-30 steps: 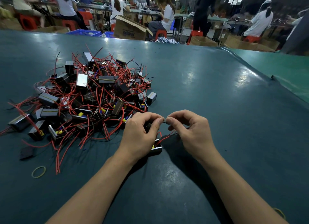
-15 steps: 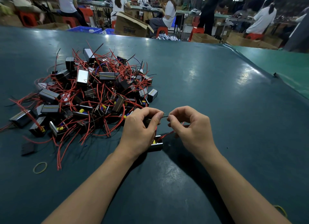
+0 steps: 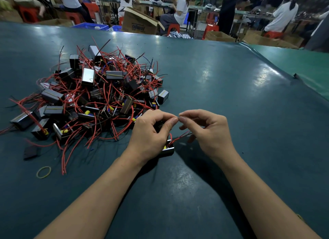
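**Fine work at frame centre**

The left grip and right grip met tip to tip, each pinching the leads of a box. It lay on the counter beneath the left grip, just right of the pile.

1. The head camera rides above the person's forearms and faces forward and down over the teal table.
2. The left hand and right hand sit close, at centre frame.
3. The pile of wired parts lies at ten o'clock, and the seated workers are far off at twelve.
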Motion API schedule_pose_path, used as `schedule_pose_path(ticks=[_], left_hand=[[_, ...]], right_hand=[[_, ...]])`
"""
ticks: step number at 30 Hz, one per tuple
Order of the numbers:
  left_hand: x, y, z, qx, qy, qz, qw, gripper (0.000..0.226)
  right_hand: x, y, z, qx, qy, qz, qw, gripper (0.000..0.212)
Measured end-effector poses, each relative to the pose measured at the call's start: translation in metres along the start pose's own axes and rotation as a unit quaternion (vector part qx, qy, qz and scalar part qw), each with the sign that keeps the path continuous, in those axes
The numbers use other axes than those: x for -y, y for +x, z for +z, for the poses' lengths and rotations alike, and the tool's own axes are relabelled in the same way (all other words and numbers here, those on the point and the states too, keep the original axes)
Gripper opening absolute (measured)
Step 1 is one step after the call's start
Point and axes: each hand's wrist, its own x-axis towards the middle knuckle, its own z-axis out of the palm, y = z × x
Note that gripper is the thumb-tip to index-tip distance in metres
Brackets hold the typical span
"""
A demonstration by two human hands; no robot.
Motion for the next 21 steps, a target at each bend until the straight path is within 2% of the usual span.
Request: schedule_pose_path(ticks=[3, 7, 13, 16, 21], left_hand=[[-0.002, 0.0, -0.001, 0.012, 0.025, 0.027, 0.999, 0.006], [-0.003, 0.0, -0.001, 0.023, 0.039, 0.046, 0.998, 0.005], [-0.003, -0.001, -0.001, 0.034, 0.025, 0.051, 0.998, 0.005], [-0.004, -0.002, 0.0, 0.031, 0.035, 0.081, 0.996, 0.006], [-0.003, -0.002, 0.002, -0.011, 0.154, 0.165, 0.974, 0.009]], right_hand=[[0.001, 0.003, -0.005, 0.048, 0.056, 0.078, 0.994, 0.007], [0.0, 0.004, -0.012, 0.09, 0.051, 0.128, 0.986, 0.006], [0.003, 0.006, -0.017, 0.129, -0.056, 0.065, 0.988, 0.013], [0.003, 0.004, -0.011, 0.103, -0.046, 0.106, 0.988, 0.022], [-0.001, 0.005, 0.0, 0.042, -0.049, 0.19, 0.98, 0.036]])
